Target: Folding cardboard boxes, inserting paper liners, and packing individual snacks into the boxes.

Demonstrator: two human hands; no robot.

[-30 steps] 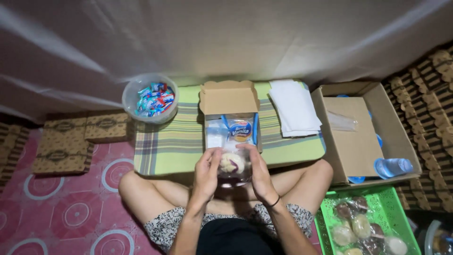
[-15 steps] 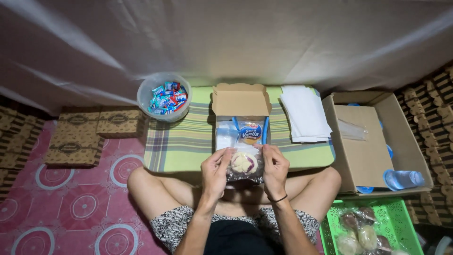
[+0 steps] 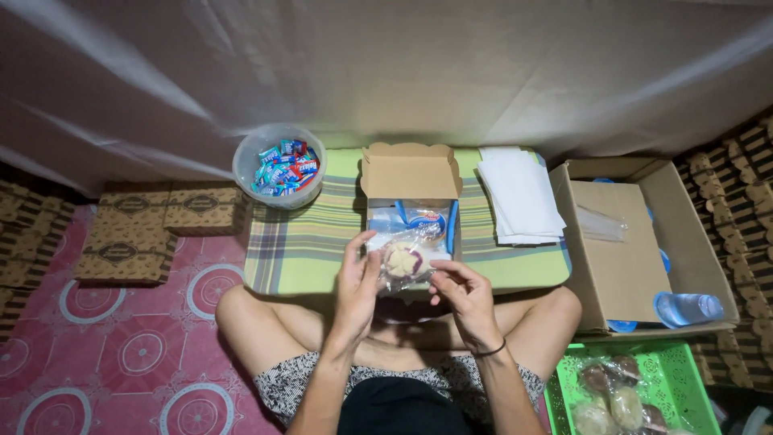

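A person sits cross-legged on the floor. The left hand (image 3: 358,278) and the right hand (image 3: 465,296) both hold a wrapped bun (image 3: 403,262) in clear plastic. The fingers of each hand are curled around the wrap's edges, left hand at 9 o'clock of the bun, right hand at 4 o'clock. The bun is pale with a dark rim. It sits just in front of an open box (image 3: 412,197), at the box's 6 o'clock, and hides part of the inside. In the box lies a blue and white packet (image 3: 423,221).

The box stands on a low table (image 3: 298,250) with a green striped cloth. At 10 o'clock from the box is a clear tub (image 3: 250,173) full of small blue and red candies (image 3: 282,165). At 3 o'clock from the box is a stack of white paper (image 3: 519,197).

To the right of the table, at 3 o'clock, stands a big carton (image 3: 620,258) with a water bottle (image 3: 688,308) at its near corner. At 5 o'clock is a green basket (image 3: 684,379) with more wrapped buns (image 3: 612,399). At 9 o'clock, flat brown boxes (image 3: 145,229) lie stacked on the floor.

The floor (image 3: 121,354) is a pink mat with round patterns. A grey plastic sheet (image 3: 403,64) hangs behind the table, at 12 o'clock.
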